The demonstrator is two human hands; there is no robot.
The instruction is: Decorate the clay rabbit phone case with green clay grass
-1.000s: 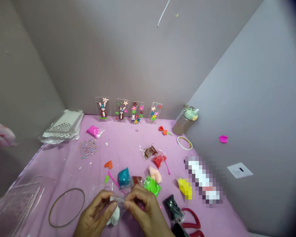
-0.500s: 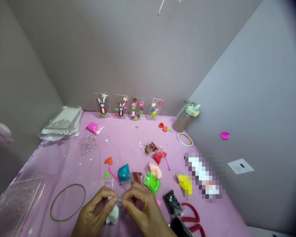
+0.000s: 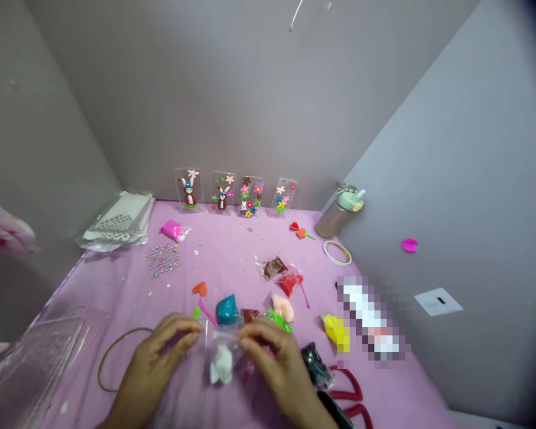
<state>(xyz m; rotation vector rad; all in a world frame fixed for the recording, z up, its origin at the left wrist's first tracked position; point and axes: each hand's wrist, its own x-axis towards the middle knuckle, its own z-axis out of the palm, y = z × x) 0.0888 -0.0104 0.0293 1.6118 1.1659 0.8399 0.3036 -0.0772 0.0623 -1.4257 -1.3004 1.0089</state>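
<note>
Between my hands hangs a small clear bag of white clay (image 3: 222,364), its top edge pinched in the fingertips of my right hand (image 3: 279,360). My left hand (image 3: 163,351) is just left of the bag, holding nothing, thumb and forefinger slightly apart. Just beyond my fingers lie a teal clay packet (image 3: 227,310), a brown one (image 3: 250,316) and a green one (image 3: 280,320), the last partly hidden by my right hand. A pink plastic tool (image 3: 208,311) rests near my left fingertips.
Decorated clear phone cases (image 3: 189,192) lean on the back wall. A bottle (image 3: 337,214) and tape roll (image 3: 337,253) stand at right. Yellow clay (image 3: 336,332), black clay (image 3: 315,364) and red-handled scissors (image 3: 348,384) lie right of my hands. A ring (image 3: 105,363) is at left.
My left hand has let go of the bag and moved left. The bag of white clay now hangs from my right hand, which has shifted slightly right. The view has turned slightly.
</note>
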